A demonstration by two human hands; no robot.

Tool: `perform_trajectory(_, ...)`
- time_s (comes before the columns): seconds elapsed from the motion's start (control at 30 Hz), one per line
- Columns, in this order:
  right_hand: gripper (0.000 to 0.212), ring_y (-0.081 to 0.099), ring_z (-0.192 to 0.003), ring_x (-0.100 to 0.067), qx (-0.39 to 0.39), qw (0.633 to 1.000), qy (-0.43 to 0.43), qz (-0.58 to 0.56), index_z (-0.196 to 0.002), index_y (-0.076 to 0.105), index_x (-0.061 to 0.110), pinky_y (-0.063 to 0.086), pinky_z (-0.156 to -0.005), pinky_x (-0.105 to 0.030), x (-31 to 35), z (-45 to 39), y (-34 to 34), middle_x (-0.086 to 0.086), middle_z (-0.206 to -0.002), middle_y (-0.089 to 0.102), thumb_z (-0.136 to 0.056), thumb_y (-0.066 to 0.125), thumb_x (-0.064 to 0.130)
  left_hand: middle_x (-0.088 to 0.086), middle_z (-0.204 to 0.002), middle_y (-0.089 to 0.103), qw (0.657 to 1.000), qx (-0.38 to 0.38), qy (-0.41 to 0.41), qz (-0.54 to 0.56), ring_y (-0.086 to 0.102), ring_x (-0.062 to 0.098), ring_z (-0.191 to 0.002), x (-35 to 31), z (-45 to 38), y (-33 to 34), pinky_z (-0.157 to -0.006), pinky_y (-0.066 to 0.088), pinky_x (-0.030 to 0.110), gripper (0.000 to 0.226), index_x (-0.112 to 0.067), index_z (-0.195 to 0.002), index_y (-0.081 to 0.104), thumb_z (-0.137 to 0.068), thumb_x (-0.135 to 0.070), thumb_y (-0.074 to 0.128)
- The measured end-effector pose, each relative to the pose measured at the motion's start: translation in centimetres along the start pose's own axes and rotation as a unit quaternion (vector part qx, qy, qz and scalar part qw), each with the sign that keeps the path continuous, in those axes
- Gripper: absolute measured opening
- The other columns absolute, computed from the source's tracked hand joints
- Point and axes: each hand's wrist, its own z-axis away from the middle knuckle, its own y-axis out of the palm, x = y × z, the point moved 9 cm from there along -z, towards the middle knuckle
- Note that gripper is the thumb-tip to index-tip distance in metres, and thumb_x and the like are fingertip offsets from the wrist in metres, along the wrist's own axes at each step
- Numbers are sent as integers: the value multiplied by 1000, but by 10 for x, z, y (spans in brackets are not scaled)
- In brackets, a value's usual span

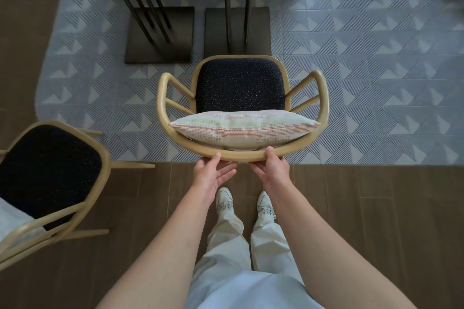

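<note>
You face a pale yellow chair with a navy speckled seat, a white cushion striped pink and yellow, grey triangle-patterned tiles and brown flooring.

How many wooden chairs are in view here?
2. The centre chair stands mid-frame, straight ahead; the left chair is cropped by the frame edge. More may be hidden.

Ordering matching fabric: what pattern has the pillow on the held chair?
The pillow is off-white with orange, yellowish and dark dashed stripes; head view.
</note>
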Motion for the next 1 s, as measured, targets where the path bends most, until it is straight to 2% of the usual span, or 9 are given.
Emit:
perform_trajectory(0.17, 47, 68, -107, -32, 9, 1000, 7, 6, -142, 39, 1, 62, -70, -38, 1, -1, -2, -20, -130, 59, -102, 57, 19, 25, -124, 65, 1000, 14, -17, -8, 76, 34, -87, -2, 4, 1, -64, 64, 38, 34, -4, -133, 45, -102, -14, 57)
perform_trajectory(0.37, 48, 69, -106, -31, 2, 1000, 15, 15, -142, 40, 1, 62, -81, -44, 2, 0, -8, -19, -128, 60, -101, 58, 19, 23, -119, 66, 1000, 5, -26, -6, 77, 34, -85, 3, 11, 3, -62, 63, 36, 38, -3, -136, 42, -103, -13, 56)
perform_trajectory(0.5, 42, 69, -106, -30, 15, 999, 27, 25, -139, 43, -1, 62, -83, -42, 3, 5, -7, -19, -125, 62, -102, 56, 16, 22, -116, 68, 1000, -9, -23, -17, 77, 32, -85, 4, 14, 1, -65, 64, 38, 35, -4, -133, 44, -103, -16, 57)
perform_trajectory(0.63, 38, 68, -107, -30, 25, 997, 40, 60, -137, 46, -1, 56, -96, -49, 6, 13, -3, -15, -116, 65, -103, 52, 14, 17, -116, 70, 997, -38, -13, -73, 76, 31, -89, 3, 19, -3, -69, 63, 40, 31, -7, -128, 51, -102, -24, 58)
perform_trajectory(0.8, 44, 62, -114, -24, 26, 987, 24, 156, -141, 43, 6, 56, -98, -41, 17, 35, 1, -7, -120, 59, -103, 54, 25, 10, -130, 62, 994, -48, -9, -94, 65, 26, -114, -13, 29, 8, -84, 59, 42, 42, -13, -137, 51, -103, -38, 54)
perform_trajectory(0.9, 50, 57, -114, -20, 30, 980, 20, 196, -147, 40, 7, 52, -102, -40, 21, 50, 6, 0, -108, 56, -104, 51, 30, 13, -143, 52, 997, -59, -12, -57, 58, 30, -125, -26, 39, 16, -100, 53, 45, 57, -17, -150, 40, -102, -46, 51)
perform_trajectory(1.0, 54, 52, -127, -23, 57, 976, 15, 212, -150, 38, 12, 50, -106, -41, 28, 64, 16, -3, -141, 49, -104, 50, 36, 13, -153, 44, 996, -84, 9, -41, 48, 31, -137, -37, 51, 17, -109, 44, 46, 61, -19, -153, 37, -102, -50, 47)
